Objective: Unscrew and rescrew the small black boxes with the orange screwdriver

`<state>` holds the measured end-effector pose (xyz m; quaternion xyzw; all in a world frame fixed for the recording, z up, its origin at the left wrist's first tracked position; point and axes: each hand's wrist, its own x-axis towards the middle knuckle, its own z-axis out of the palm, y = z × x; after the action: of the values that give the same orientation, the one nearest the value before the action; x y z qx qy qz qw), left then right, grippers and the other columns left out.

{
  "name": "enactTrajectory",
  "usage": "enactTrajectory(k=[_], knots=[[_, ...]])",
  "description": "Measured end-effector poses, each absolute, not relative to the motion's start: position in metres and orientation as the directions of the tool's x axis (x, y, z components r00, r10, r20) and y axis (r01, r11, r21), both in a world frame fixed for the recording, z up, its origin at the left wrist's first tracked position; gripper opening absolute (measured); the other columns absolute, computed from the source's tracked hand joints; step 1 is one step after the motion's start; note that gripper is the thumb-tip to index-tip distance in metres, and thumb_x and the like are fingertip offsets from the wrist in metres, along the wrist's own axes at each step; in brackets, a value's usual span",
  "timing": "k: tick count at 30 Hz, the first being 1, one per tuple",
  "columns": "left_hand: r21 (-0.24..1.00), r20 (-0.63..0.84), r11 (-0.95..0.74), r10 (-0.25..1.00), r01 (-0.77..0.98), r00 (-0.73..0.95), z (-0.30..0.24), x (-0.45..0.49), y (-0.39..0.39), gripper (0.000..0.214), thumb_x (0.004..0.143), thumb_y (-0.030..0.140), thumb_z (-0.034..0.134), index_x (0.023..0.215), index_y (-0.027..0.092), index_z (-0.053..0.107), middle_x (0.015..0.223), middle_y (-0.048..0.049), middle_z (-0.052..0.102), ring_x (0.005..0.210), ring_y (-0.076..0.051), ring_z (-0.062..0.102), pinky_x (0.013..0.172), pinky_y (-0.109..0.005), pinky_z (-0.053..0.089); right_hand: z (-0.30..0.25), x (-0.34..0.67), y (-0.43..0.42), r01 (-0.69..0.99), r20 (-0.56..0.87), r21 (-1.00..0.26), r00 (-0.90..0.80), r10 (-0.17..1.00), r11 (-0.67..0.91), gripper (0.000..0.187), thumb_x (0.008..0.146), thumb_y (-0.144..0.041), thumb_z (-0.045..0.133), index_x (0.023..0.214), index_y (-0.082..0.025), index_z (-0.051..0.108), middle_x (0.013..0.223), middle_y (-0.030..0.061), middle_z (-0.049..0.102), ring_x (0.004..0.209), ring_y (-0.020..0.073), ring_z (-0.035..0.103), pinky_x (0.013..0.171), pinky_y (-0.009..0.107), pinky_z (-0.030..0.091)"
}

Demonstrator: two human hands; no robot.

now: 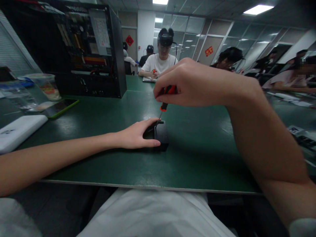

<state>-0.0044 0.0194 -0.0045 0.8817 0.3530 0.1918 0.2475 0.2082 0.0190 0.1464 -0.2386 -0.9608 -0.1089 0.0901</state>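
My right hand (180,84) is closed round the red and black handle of a screwdriver (163,107), held upright with a slight tilt. Its thin shaft points down, and the tip meets the upper side of a small black box-like device (161,134) on the table. Thumb and fingers of my left hand (137,135) grip that device from its left side, pressing it against the tabletop. What exactly the device is, I cannot make out. The spot under the screwdriver tip is too small to see clearly.
An open black computer case (117,52) stands at the back left. Before it are a clear plastic cup (50,86), a phone with a green edge (63,108) and a white box-shaped object (22,131). A person in white (161,62) sits across the green table (197,161).
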Motion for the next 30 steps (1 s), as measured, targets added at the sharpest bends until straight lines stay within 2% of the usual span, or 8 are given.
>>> enactTrajectory(k=[5,7,13,18,20,24,26,30], knots=[[0.581,0.177,-0.632,0.713,0.512,0.679,-0.0063,-0.0053,0.0196,0.090,0.084,0.061,0.070,0.154,0.017,0.036,0.154,-0.0154,0.048,0.139,-0.033,0.051,0.116,-0.046,0.040,0.1506,0.2078,0.0124,0.319,0.192,0.112,-0.936,0.295,0.941,0.028,0.091,-0.025,0.046,0.108,-0.031,0.067,0.116,-0.0014,0.066,0.103,0.0134,0.061,0.092,0.028,0.049],[0.583,0.183,-0.634,0.711,0.508,0.679,-0.0062,-0.0050,0.0196,0.089,0.083,0.060,0.070,0.154,0.018,0.037,0.155,-0.0150,0.048,0.140,-0.033,0.049,0.117,-0.046,0.039,0.1509,0.2078,0.0106,0.289,0.172,0.084,-0.947,0.272,0.953,0.027,0.091,-0.027,0.047,0.110,-0.030,0.067,0.119,-0.0013,0.064,0.106,0.0131,0.060,0.092,0.027,0.049],[0.570,0.178,-0.637,0.712,0.518,0.679,-0.0055,-0.0043,0.0198,0.090,0.083,0.059,0.071,0.154,0.015,0.036,0.152,-0.0171,0.051,0.136,-0.033,0.053,0.114,-0.047,0.041,0.1464,0.2044,0.0112,0.498,0.222,0.153,-0.859,0.461,0.854,0.031,0.095,-0.038,0.041,0.104,-0.032,0.070,0.100,0.0015,0.071,0.090,0.0182,0.063,0.088,0.036,0.048],[0.558,0.195,-0.651,0.706,0.515,0.681,-0.0063,-0.0050,0.0199,0.090,0.083,0.060,0.070,0.154,0.014,0.037,0.151,-0.0183,0.051,0.136,-0.034,0.053,0.114,-0.047,0.041,0.1496,0.2082,0.0104,0.400,0.158,0.105,-0.910,0.382,0.910,0.034,0.087,-0.027,0.044,0.112,-0.032,0.067,0.124,-0.0002,0.065,0.103,0.0162,0.061,0.091,0.032,0.048],[0.550,0.205,-0.661,0.699,0.511,0.685,-0.0069,-0.0050,0.0201,0.089,0.083,0.060,0.071,0.153,0.015,0.037,0.151,-0.0180,0.051,0.136,-0.035,0.053,0.114,-0.047,0.041,0.1499,0.2090,0.0104,0.392,0.157,0.137,-0.915,0.371,0.910,0.031,0.088,-0.030,0.045,0.110,-0.030,0.067,0.120,0.0018,0.065,0.102,0.0168,0.061,0.092,0.033,0.048],[0.544,0.200,-0.662,0.699,0.515,0.687,-0.0075,-0.0044,0.0204,0.089,0.084,0.059,0.069,0.154,0.015,0.036,0.151,-0.0184,0.052,0.135,-0.034,0.054,0.113,-0.047,0.042,0.1474,0.2058,0.0111,0.455,0.200,0.188,-0.885,0.420,0.870,0.031,0.096,-0.036,0.040,0.104,-0.030,0.070,0.107,0.0038,0.068,0.097,0.0196,0.062,0.094,0.037,0.046],[0.545,0.197,-0.660,0.700,0.517,0.686,-0.0079,-0.0046,0.0206,0.090,0.084,0.060,0.069,0.154,0.015,0.036,0.151,-0.0185,0.051,0.136,-0.034,0.053,0.114,-0.047,0.041,0.1472,0.2047,0.0104,0.454,0.199,0.165,-0.885,0.421,0.876,0.033,0.095,-0.033,0.038,0.104,-0.032,0.070,0.112,0.0033,0.068,0.100,0.0198,0.061,0.094,0.037,0.046],[0.533,0.207,-0.674,0.690,0.512,0.693,-0.0094,-0.0056,0.0212,0.090,0.084,0.061,0.069,0.154,0.015,0.035,0.153,-0.0170,0.050,0.138,-0.033,0.051,0.116,-0.046,0.039,0.1486,0.2064,0.0084,0.372,0.164,0.131,-0.922,0.350,0.919,0.029,0.091,-0.028,0.043,0.106,-0.033,0.068,0.122,0.0012,0.063,0.101,0.0169,0.060,0.089,0.034,0.049]])
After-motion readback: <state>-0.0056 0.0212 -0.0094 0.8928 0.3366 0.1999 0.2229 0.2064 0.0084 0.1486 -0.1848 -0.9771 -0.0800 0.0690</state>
